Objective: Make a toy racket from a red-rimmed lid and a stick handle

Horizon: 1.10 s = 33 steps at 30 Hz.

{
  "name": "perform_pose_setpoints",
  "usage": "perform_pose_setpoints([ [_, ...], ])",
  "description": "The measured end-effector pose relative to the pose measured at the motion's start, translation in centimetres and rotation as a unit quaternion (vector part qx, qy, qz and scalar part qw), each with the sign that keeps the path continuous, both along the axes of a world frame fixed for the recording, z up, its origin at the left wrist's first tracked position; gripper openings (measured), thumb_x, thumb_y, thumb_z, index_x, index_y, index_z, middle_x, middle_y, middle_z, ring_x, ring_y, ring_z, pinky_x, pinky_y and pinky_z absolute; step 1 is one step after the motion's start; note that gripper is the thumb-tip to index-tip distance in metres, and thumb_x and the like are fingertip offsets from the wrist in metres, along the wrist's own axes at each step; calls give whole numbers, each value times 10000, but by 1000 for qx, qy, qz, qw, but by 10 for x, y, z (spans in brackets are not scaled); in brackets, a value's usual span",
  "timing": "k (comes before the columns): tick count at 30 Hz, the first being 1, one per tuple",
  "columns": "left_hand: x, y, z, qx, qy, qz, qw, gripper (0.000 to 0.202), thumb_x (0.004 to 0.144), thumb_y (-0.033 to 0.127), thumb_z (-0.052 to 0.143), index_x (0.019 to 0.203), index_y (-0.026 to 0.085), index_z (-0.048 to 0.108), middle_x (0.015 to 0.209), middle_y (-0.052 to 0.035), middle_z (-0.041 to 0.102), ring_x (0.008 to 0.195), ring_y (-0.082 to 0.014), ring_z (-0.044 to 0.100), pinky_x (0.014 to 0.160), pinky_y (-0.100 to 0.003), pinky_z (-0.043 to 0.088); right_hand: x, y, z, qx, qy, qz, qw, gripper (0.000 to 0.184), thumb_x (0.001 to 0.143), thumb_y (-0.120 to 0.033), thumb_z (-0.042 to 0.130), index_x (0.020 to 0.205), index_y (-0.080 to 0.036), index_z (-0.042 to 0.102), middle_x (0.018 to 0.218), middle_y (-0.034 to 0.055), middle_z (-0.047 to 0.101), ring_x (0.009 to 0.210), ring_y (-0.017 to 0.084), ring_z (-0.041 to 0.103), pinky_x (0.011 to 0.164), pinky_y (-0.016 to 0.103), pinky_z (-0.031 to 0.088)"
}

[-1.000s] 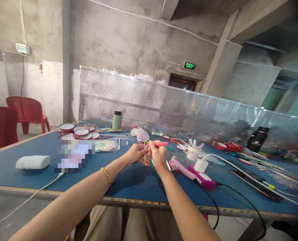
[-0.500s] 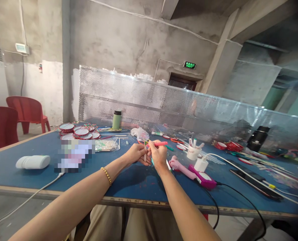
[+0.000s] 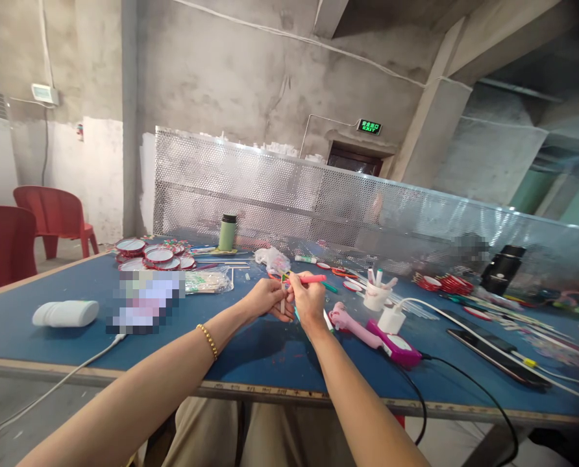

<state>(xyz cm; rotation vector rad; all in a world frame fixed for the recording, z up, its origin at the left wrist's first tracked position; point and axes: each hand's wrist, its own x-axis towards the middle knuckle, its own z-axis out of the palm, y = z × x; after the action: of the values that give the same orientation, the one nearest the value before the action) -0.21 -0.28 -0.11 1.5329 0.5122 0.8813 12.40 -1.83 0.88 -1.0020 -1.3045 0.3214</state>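
My right hand (image 3: 307, 301) is closed around a red marker pen (image 3: 313, 279), whose barrel points out to the right. Just left of it, my left hand (image 3: 266, 299) pinches a small pale flat stick (image 3: 283, 303), held upright between both hands. The pen's tip is hidden by my fingers, close to the top of the stick. A little green and yellow shows there, too small to make out. Beside my right wrist lies a pink glue gun (image 3: 355, 326) with a magenta end.
White phone charger (image 3: 391, 320), cup of markers (image 3: 377, 295) and dark phones (image 3: 498, 360) lie right, with cables. Round red-rimmed pieces (image 3: 159, 255), a green bottle (image 3: 227, 233), a white bottle (image 3: 65, 314) and a blurred-out phone (image 3: 148, 301) stand left. A perforated metal screen (image 3: 270, 194) borders the back.
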Motion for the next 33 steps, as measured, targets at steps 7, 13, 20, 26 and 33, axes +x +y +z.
perform_pose_setpoints([
  [7,0,2,-1,-9,1,-1,1000,507,661,604,709,788,132,574,663,-70,694,653,-236,704,655,-367,565,2,1,-1,5,6,-11,1000,226,813,-377,603,658,-229,530,417,-65,537,354,134,513,455,254,437],
  [13,0,2,-1,2,4,5,1000,482,686,596,692,772,139,564,673,-72,690,665,-241,704,665,-379,566,0,-2,0,1,-7,-8,1000,229,815,-386,599,664,-229,529,429,-55,551,361,139,526,457,256,433],
  [20,0,2,-1,0,9,2,1000,469,694,576,692,790,133,569,679,-76,691,671,-243,707,670,-380,568,2,1,-1,4,-21,-29,999,231,814,-370,587,645,-235,507,409,-57,533,349,141,522,450,255,431],
  [26,0,1,0,-12,11,7,1000,440,697,536,701,813,130,577,672,-75,690,683,-250,712,680,-381,569,3,3,-2,-1,2,-43,999,223,806,-359,581,638,-240,498,404,-68,514,336,138,510,415,245,417],
  [33,0,2,-1,-10,9,6,1000,458,690,563,695,805,137,573,667,-75,694,675,-249,711,673,-376,568,2,1,-2,7,-21,-33,999,227,821,-380,580,659,-236,512,405,-62,519,352,142,521,450,252,433],
])
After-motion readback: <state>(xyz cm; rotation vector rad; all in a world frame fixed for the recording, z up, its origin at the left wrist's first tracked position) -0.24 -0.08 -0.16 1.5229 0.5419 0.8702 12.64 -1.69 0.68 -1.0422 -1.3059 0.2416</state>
